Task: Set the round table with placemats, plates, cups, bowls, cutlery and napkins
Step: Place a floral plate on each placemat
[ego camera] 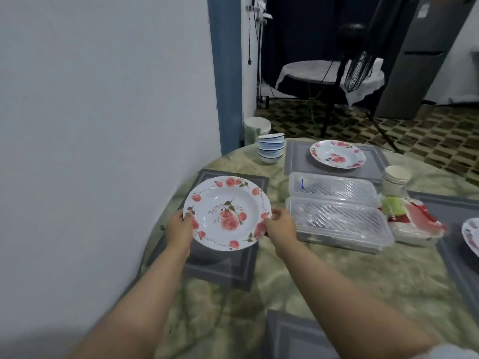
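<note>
Two hands on one floral plate (226, 213): left hand (179, 227) grips the left rim, right hand (280, 224) pinches the right rim, fingers curled on the edge both sides. Plate is tilted a bit twd the camera and sits over the grey placemat (223, 268) at the bench's left edge; can't tell if it's touching down yet, looks just above. Key relation: plate is round, no long axis, already centred btwn both hands and roughly over the mat's far half, so the next move is prob. straight down w/ a small pull twd the mat centre. Both hands equally near.

Outward: second plate (337, 153) already set on the far placemat (298, 161). Third plate (470, 235) partly cut off at right edge. Bowl stack (270, 149) near far-left rim, paper cups (396, 178) stacked right of centre, two clear lidded boxes (337, 216) mid-bench, likely cutlery. Napkin pack (414, 221) just beside them.

Bench (324, 275): round, greenish cloth, slightly rumpled. Wall close on the left, patterned floor and a fan stand behind.

Est. progress: mats out, plates partway; cups, bowls, cutlery, napkins not yet placed.
</note>
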